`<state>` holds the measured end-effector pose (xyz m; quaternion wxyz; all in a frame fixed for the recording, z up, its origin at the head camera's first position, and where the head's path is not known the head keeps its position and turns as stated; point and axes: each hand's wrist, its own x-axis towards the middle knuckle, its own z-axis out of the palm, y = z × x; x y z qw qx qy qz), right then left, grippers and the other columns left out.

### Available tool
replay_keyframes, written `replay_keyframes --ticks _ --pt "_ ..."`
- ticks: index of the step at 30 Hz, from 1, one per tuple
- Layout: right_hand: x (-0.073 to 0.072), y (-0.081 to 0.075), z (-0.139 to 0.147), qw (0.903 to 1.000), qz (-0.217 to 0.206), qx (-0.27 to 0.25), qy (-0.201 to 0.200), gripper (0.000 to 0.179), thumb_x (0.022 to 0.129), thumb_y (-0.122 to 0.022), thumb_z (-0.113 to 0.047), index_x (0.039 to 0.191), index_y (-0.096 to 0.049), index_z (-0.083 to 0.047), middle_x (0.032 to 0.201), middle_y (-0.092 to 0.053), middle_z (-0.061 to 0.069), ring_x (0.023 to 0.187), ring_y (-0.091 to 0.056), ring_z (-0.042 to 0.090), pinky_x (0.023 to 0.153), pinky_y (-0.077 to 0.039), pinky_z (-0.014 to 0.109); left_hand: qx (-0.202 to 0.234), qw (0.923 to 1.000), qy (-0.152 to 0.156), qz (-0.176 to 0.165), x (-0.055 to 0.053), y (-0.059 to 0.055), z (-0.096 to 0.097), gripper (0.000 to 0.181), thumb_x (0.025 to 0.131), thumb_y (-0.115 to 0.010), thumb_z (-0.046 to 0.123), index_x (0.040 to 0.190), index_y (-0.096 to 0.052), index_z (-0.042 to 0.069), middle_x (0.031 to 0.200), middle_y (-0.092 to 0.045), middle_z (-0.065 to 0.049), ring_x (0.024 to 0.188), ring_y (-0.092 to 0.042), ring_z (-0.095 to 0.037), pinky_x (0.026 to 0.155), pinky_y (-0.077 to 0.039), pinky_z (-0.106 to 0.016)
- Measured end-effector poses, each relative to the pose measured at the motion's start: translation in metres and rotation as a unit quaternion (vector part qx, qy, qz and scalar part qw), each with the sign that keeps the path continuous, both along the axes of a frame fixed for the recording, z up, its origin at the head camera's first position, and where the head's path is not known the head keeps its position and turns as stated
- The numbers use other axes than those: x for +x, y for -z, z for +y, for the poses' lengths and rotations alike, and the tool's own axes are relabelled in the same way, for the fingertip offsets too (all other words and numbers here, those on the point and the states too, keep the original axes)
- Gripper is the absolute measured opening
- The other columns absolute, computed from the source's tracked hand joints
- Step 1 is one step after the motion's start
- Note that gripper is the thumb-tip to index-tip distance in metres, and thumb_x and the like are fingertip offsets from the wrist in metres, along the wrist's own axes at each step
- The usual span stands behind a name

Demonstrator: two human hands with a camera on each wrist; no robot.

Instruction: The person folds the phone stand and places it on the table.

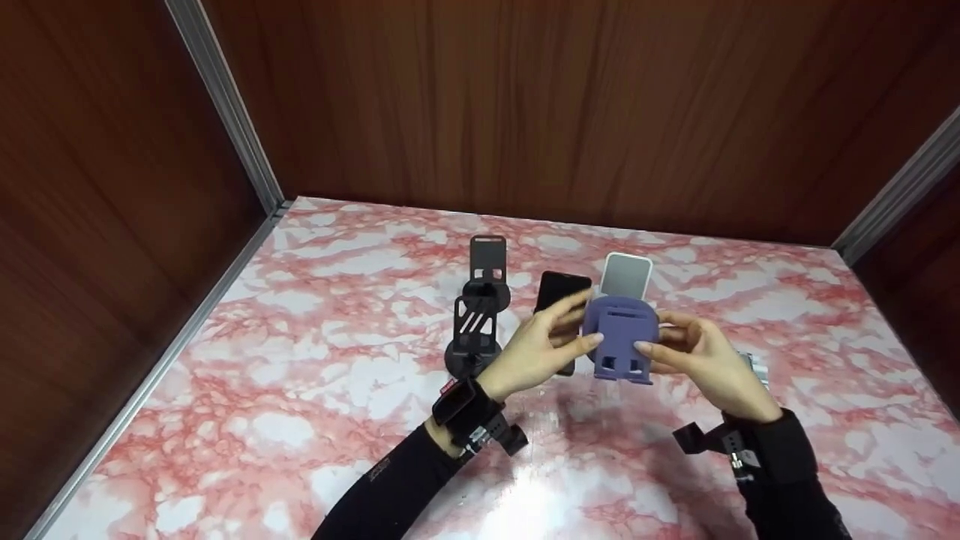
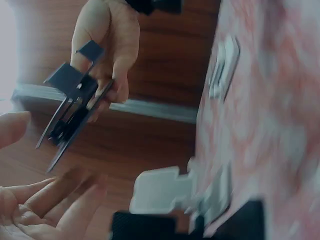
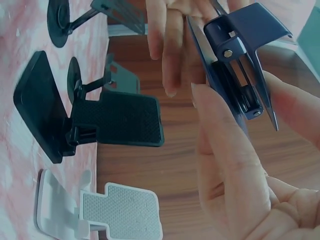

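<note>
A purple phone stand (image 1: pixel 624 339) is held up over the table, with its plate and round base folded close to each other. My right hand (image 1: pixel 705 356) grips it between thumb and fingers from the right, and the right wrist view shows its hinge and metal pin (image 3: pixel 228 53) between the plates. My left hand (image 1: pixel 536 349) is at the stand's left side. In the left wrist view its thumb (image 2: pixel 12 129) and blurred fingers (image 2: pixel 75 205) are spread around the stand's end, with a gap visible.
A white phone stand (image 1: pixel 626 276) is upright behind the purple one. A black phone stand (image 3: pixel 127 117) is beside it, partly hidden by my left hand in the head view. Two dark stands (image 1: pixel 487 255) are farther left. A folded light-coloured stand (image 2: pixel 224 67) lies at right.
</note>
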<state>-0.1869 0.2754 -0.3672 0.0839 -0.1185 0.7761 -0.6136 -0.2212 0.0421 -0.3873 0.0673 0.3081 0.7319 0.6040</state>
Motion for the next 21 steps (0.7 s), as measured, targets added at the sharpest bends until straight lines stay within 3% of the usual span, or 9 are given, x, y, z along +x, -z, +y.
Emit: replay_keyframes --ticks 2,4,8,11,14,16,19,21 --pt "0.0 0.0 0.002 1.0 -0.001 0.0 0.004 0.055 0.088 -0.062 -0.015 0.133 -0.039 0.008 0.104 -0.069 0.0 0.093 -0.067 0.016 0.079 -0.057 0.032 -0.057 0.9954 -0.031 0.071 0.002 -0.004 -0.003 0.063 0.091 -0.056 0.037 0.145 -0.029 0.022 0.144 -0.043 -0.006 0.13 -0.043 -0.014 0.107 -0.039 -0.031" --pt "-0.001 0.0 0.003 1.0 -0.003 0.001 0.008 0.055 0.088 -0.062 -0.015 0.132 -0.039 0.008 0.103 -0.069 -0.001 0.092 -0.067 0.015 0.079 -0.057 0.031 -0.115 0.9814 -0.058 0.143 0.004 -0.006 -0.006 0.065 0.093 -0.049 0.043 0.148 -0.022 0.022 0.15 -0.033 -0.003 0.138 -0.031 -0.014 0.113 -0.031 -0.037" --pt "-0.002 0.0 0.007 0.9999 -0.003 0.005 0.01 0.054 0.088 -0.062 -0.016 0.132 -0.039 0.008 0.102 -0.069 -0.002 0.092 -0.067 0.015 0.079 -0.057 0.031 -0.208 0.9354 -0.102 0.267 0.007 -0.007 -0.009 0.067 0.095 -0.04 0.048 0.149 -0.015 0.018 0.154 -0.021 -0.002 0.144 -0.011 -0.015 0.117 -0.02 -0.041" --pt "-0.004 0.0 0.011 1.0 -0.004 0.0 0.009 0.053 0.089 -0.061 -0.014 0.131 -0.039 0.008 0.102 -0.069 -0.001 0.091 -0.068 0.015 0.078 -0.057 0.031 -0.27 0.8921 -0.14 0.334 0.008 -0.005 -0.012 0.07 0.095 -0.038 0.05 0.15 -0.012 0.016 0.156 -0.015 -0.002 0.145 -0.005 -0.017 0.119 -0.015 -0.041" --pt "-0.006 0.001 0.016 0.9999 -0.007 -0.011 0.009 0.049 0.089 -0.061 -0.012 0.13 -0.042 0.006 0.101 -0.069 -0.001 0.091 -0.068 0.014 0.077 -0.057 0.031 -0.331 0.8503 -0.176 0.369 0.009 -0.003 -0.017 0.073 0.094 -0.035 0.054 0.15 -0.008 0.015 0.157 -0.006 -0.002 0.145 0.0 -0.02 0.119 -0.014 -0.044" --pt "-0.008 0.001 0.02 0.9996 -0.011 -0.024 0.01 0.044 0.089 -0.06 -0.01 0.128 -0.045 0.003 0.1 -0.07 -0.001 0.09 -0.068 0.013 0.077 -0.057 0.03 -0.362 0.8292 -0.192 0.381 0.009 -0.001 -0.02 0.075 0.094 -0.033 0.056 0.15 -0.006 0.015 0.157 -0.001 -0.002 0.145 0.001 -0.021 0.119 -0.013 -0.044" --pt "-0.01 0.001 0.028 0.9986 -0.018 -0.048 0.012 0.036 0.089 -0.059 -0.007 0.124 -0.049 -0.002 0.099 -0.07 0.0 0.089 -0.068 0.013 0.078 -0.057 0.03 -0.384 0.8125 -0.203 0.388 0.01 0.001 -0.026 0.076 0.093 -0.032 0.057 0.15 -0.006 0.014 0.157 0.001 -0.002 0.145 -0.001 -0.022 0.119 -0.013 -0.044" --pt "-0.011 0.001 0.033 0.9978 -0.022 -0.061 0.014 0.033 0.089 -0.059 -0.005 0.121 -0.051 -0.004 0.098 -0.07 0.001 0.089 -0.068 0.013 0.078 -0.057 0.03 -0.389 0.8076 -0.207 0.391 0.01 0.004 -0.03 0.076 0.093 -0.034 0.056 0.15 -0.007 0.013 0.158 0.0 -0.003 0.145 -0.001 -0.022 0.119 -0.011 -0.044"
